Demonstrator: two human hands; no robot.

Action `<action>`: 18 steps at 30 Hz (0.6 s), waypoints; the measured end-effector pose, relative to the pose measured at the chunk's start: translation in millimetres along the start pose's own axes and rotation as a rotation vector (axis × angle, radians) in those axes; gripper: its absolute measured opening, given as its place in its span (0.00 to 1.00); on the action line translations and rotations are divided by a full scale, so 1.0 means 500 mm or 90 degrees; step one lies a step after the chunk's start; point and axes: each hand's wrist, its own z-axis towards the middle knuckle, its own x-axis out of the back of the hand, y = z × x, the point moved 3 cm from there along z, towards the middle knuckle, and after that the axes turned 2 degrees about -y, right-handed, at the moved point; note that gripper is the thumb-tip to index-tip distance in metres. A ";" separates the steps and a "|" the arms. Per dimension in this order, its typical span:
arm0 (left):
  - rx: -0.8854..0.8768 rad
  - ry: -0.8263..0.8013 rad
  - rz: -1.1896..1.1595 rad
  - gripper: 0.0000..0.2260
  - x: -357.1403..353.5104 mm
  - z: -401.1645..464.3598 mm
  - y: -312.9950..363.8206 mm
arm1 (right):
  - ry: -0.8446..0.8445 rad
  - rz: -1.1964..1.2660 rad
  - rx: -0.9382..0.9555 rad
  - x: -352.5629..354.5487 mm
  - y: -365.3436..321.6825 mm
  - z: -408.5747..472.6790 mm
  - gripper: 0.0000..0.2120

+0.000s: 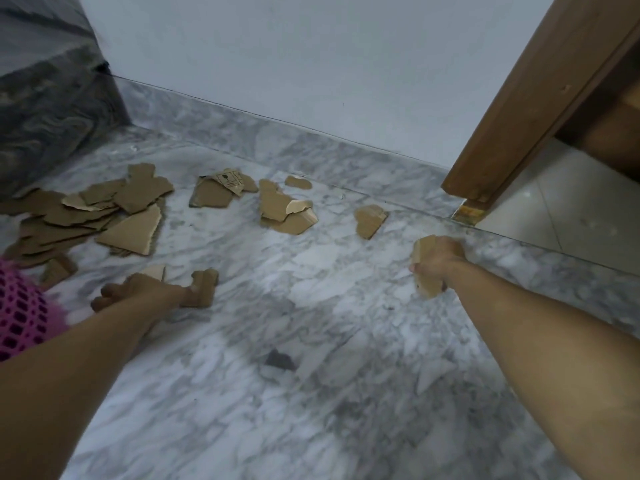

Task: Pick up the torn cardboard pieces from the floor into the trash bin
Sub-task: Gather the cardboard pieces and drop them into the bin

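Cardboard pieces lie scattered across the floor (311, 393) along its far edge, by the wall (311, 64). The biggest heap (86, 213) sits at the far left, before a block (45, 98) in the corner. Right of it lie a printed piece (221, 190), then a small stack (285, 211), then a single piece (370, 220) near the door frame (540, 98). The left hand (138, 292) rests on the floor beside an angled piece (202, 287); the right hand (438, 259) holds a piece (424, 271), right of the rest. A basket (20, 317) stands at the left edge.

We see one wide-angle view from our head, looking forward and down at the marble floor (311, 341), close over both outstretched arms, facing the wall (311, 57).
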 end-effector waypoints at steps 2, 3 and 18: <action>0.006 0.037 0.005 0.54 -0.012 -0.026 0.009 | -0.002 -0.079 -0.004 -0.009 -0.006 -0.002 0.35; 0.002 0.067 -0.004 0.49 -0.017 -0.035 0.016 | 0.005 -0.085 -0.007 -0.013 -0.009 0.000 0.35; -0.072 0.059 -0.143 0.49 -0.032 -0.016 0.099 | -0.099 0.373 0.075 0.000 -0.173 0.078 0.30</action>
